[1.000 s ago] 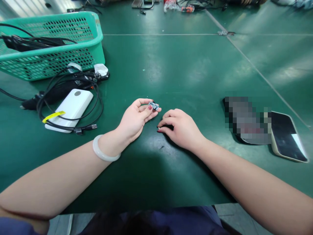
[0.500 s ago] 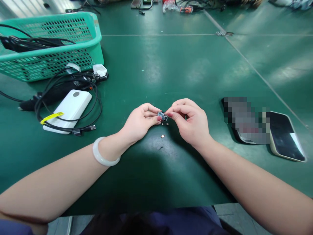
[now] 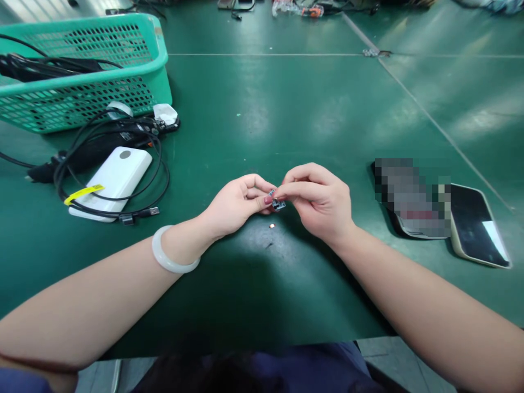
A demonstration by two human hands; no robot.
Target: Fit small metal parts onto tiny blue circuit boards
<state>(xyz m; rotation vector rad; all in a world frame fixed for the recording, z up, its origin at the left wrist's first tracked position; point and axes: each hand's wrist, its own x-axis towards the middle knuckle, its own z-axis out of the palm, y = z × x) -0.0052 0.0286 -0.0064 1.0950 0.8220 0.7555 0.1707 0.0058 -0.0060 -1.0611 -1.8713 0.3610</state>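
A small bluish part that looks like a circuit board (image 3: 279,204) is pinched between my hands in the middle of the view. My left hand (image 3: 239,202) is closed, its thumb and fingertips gripping the part from the left; a white bangle (image 3: 159,254) circles that wrist. From the right, my right hand (image 3: 321,202) closes thumb and index finger at the part's upper side, and its fingertips cover some of it. Just below on the table lies a tiny shiny copper-coloured piece (image 3: 272,225), with a small dark scrap (image 3: 269,245) under it.
At the left, a green basket (image 3: 161,65) holds black cables. Before it lie a black cabled device (image 3: 98,150) and a white power bank (image 3: 123,172) with a looped cable. A phone (image 3: 477,226) and a partly pixelated dark item (image 3: 409,202) lie right. All rest on the green table (image 3: 229,305).
The part in my hands has turned and sits slightly lower. My right fingers have shifted left over its top. The small rectangular piece seen below my fingertips earlier no longer shows.
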